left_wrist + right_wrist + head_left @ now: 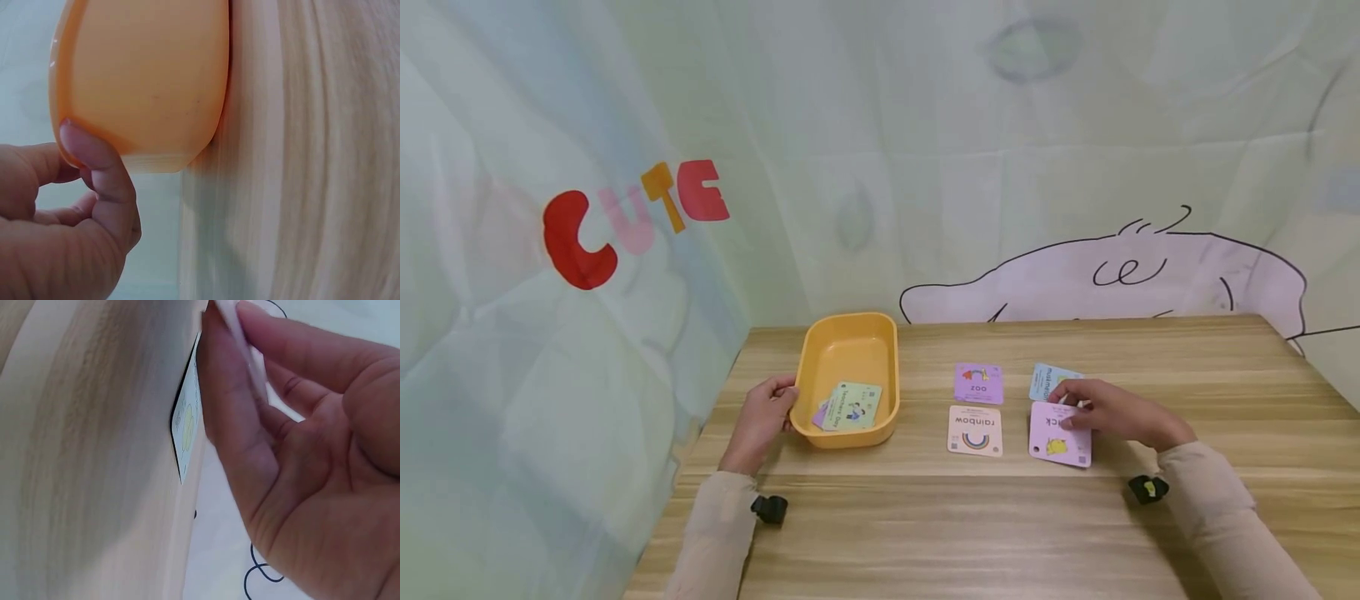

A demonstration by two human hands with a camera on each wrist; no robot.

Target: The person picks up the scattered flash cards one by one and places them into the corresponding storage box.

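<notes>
My left hand (pixel 762 423) pinches the left rim of a yellow plastic tray (pixel 886 358), thumb on one side and fingers on the other. Inside the tray, toward its near end, lie a green card (pixel 859 407) and a purple one partly under it. In my right hand (pixel 1116 412) a purple picture card (pixel 1054 447) is held between thumb and fingers; it shows a yellow figure and part of a word ending in "ck". Behind it a blue card (pixel 1042 381) lies on the table, partly covered by that hand. The right wrist view shows the held card (pixel 240 337) nearly edge-on.
Between the tray and my right hand, a purple "zoo" card (pixel 977 385) and a cream "rainbow" card (pixel 974 433) lie on the wooden table (pixel 925 533). A printed curtain (pixel 865 167) hangs behind the table and along its left side.
</notes>
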